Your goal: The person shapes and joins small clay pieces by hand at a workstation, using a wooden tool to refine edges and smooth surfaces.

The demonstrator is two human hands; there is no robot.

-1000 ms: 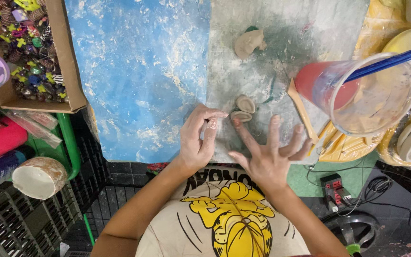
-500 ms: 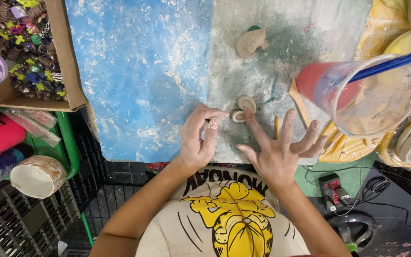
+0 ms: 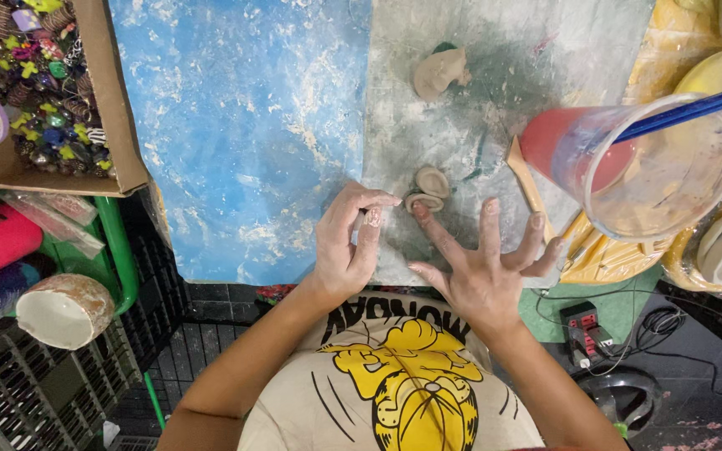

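Two small beige clay pieces (image 3: 428, 190) lie on a grey, dusty board (image 3: 495, 125). My right hand (image 3: 478, 267) is spread wide, its index fingertip touching the lower clay piece. My left hand (image 3: 351, 242) sits just to the left of the clay, fingers curled together, fingertips pinched; whether it holds a bit of clay I cannot tell. A bigger lump of beige clay (image 3: 440, 71) rests farther back on the board.
A blue paint-stained mat (image 3: 244, 125) covers the table's left part. A cardboard box of small colourful trinkets (image 3: 43, 92) stands far left. A clear plastic cup (image 3: 653, 167) with a blue stick and a wooden tool (image 3: 528, 184) lie right. A round container (image 3: 64, 311) sits below left.
My right hand has slid forward and left, bringing its index finger onto the clay pieces. My left hand has stayed curled beside them.
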